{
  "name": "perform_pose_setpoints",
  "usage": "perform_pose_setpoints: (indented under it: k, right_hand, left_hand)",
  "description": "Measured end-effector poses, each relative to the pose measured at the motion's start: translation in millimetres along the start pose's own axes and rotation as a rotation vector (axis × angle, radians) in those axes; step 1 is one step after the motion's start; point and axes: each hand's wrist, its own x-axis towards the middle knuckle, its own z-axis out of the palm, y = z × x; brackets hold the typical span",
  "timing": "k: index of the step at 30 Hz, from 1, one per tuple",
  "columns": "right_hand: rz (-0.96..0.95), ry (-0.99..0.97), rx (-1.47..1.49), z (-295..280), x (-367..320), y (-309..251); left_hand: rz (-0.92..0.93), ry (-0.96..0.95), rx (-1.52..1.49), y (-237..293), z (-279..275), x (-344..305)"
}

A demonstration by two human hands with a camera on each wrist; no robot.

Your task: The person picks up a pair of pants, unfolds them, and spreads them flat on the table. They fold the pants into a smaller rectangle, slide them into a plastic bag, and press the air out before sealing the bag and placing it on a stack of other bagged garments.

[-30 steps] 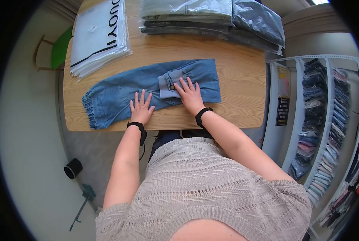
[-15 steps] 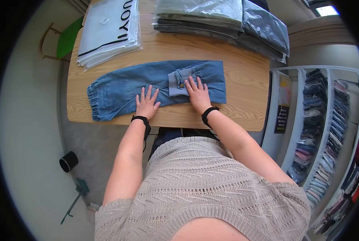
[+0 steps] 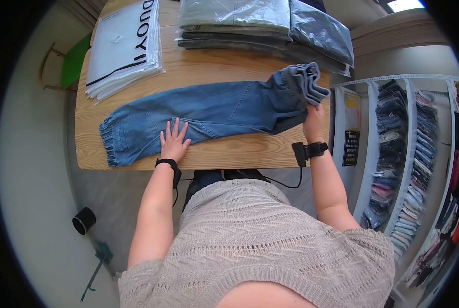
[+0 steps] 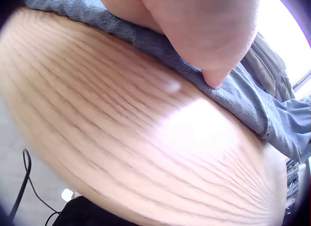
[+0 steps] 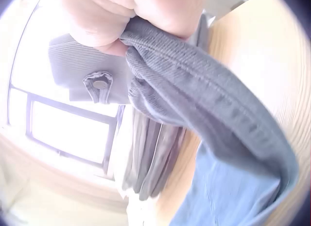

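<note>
Blue jeans (image 3: pixel 204 105), folded lengthwise, lie across the wooden table with the gathered elastic waist (image 3: pixel 109 143) at the left. My left hand (image 3: pixel 174 143) rests with spread fingers on the near edge of the jeans, and in the left wrist view its thumb touches the denim. At the right end my right hand (image 3: pixel 314 123) grips the leg ends, lifting the turned-up cuffs (image 3: pixel 306 84) off the table. The right wrist view shows the denim pinched between thumb and fingers, with a buttoned tab (image 5: pixel 99 85) hanging on the pale cuff.
A stack of printed plastic bags (image 3: pixel 122 51) lies at the table's back left. Bagged folded garments (image 3: pixel 234 25) are piled at the back. Shelves of folded clothes (image 3: pixel 391 154) stand to the right. A black cable (image 3: pixel 286 185) hangs from the right wrist camera.
My right hand has moved from the flat cuffs to the right, taken hold of the leg ends and raised them, unfolding them outward. My left hand stays on the jeans.
</note>
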Motion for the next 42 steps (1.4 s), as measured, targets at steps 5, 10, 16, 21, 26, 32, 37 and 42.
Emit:
perform_pose_setpoints:
  k: [5,10,16,21,26,32,37,42]
  right_hand:
    - [0.221,0.205,0.119,-115,21,34]
    - [0.445,0.233,0.160,-170,2,133]
    - [0.658,0.338,0.468,-145,17,83]
    - [0.359,0.264,0.310,-146,30,79]
    - [0.161,0.859,-0.598,-117,26,90]
    - [-0.538,-0.263,-1.354,0,-6,79]
    - [-0.320,-0.472,-1.617,3,-8,113]
    - [-0.262,-0.308,-1.693,-20,-6,116]
  left_hand:
    - [0.040,0.013,0.027,-10,-1,-3]
    - [0.060,-0.045,0.108,-25,-11,-5]
    - [0.038,-0.069,0.131,-22,-14,-5]
    - [0.028,-0.096,0.139,-20,-13,-3]
    - [0.014,-0.098,0.123,-17,-13,-3]
    - [0.039,-0.051,0.137,-21,-7,-3]
    - [0.038,-0.044,0.126,-22,-7,-3]
    - [0.048,-0.033,0.125,-24,-7,0]
